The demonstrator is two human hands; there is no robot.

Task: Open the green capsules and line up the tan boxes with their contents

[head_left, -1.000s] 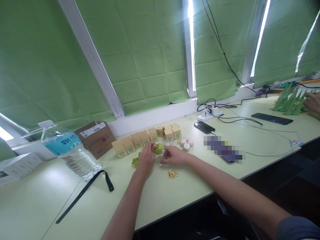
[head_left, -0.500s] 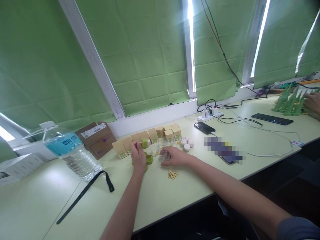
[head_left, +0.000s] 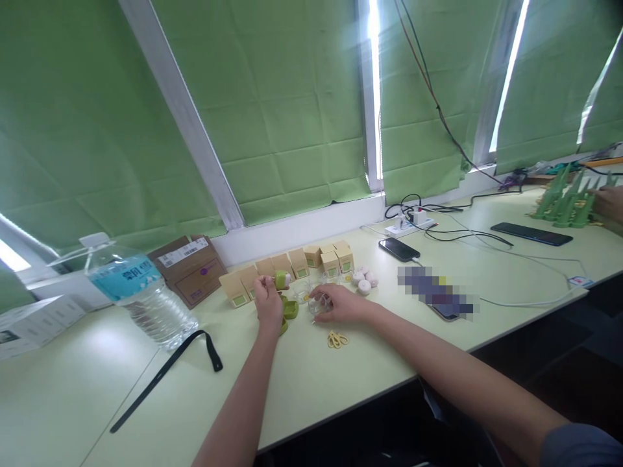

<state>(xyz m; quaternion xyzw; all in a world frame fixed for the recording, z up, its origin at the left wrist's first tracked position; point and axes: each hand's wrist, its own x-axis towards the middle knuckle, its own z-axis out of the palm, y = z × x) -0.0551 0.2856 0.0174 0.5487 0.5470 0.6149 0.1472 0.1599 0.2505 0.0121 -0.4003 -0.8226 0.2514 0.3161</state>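
Observation:
My left hand [head_left: 267,303] is closed on a small green-and-white piece [head_left: 282,280], held just above the table; its exact kind I cannot make out. Beneath and beside that hand lie green hollow pieces [head_left: 291,309]. My right hand [head_left: 341,303] has its fingers curled round a small clear plastic cup [head_left: 318,303] at table height. Another clear cup [head_left: 302,293] with a yellow spot inside stands between the hands. Yellow loops [head_left: 337,339] lie in front of my right hand. Behind it sit several pale round pieces [head_left: 364,285].
Small tan cardboard boxes [head_left: 272,266] line the back. At left are a large water bottle [head_left: 146,298], a brown carton [head_left: 195,275] and a black strap [head_left: 160,376]. Phones [head_left: 399,248] and a power strip [head_left: 411,225] lie right. Another person's hand [head_left: 610,204] is by green spiky pieces [head_left: 567,204].
Both hands stay nearly in place, still holding the green-and-white piece and the clear cup. The view has shifted very slightly.

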